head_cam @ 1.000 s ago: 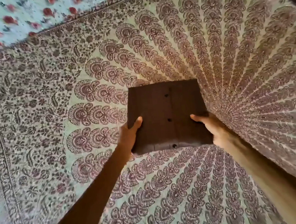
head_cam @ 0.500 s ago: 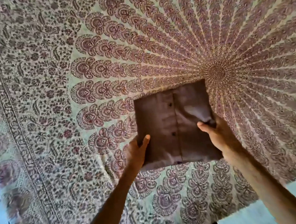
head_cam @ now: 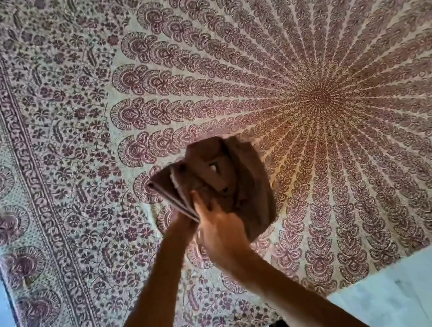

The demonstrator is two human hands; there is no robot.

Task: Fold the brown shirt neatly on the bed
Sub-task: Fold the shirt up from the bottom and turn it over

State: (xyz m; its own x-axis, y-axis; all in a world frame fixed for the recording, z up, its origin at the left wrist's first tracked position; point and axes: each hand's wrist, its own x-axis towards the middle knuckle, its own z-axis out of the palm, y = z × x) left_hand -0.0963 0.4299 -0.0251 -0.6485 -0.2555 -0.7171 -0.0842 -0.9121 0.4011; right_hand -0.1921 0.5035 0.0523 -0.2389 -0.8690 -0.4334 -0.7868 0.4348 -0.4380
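Bedspread [head_cam: 53,179]: patterned, covers bed. Left hand [head_cam: 182,223]: mostly hidden, grip cannot be told. Shirt [head_cam: 238,185]: brown, bundled, lifted above bedspread, at twelve o'clock from both hands; long axis roughly ten to four. Right hand [head_cam: 221,231]: nearer, closed on shirt's lower edge.

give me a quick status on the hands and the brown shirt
Left hand and right hand both gripping the brown shirt. Shirt bunched and held above the patterned bedspread, blurred. Nothing in the way.
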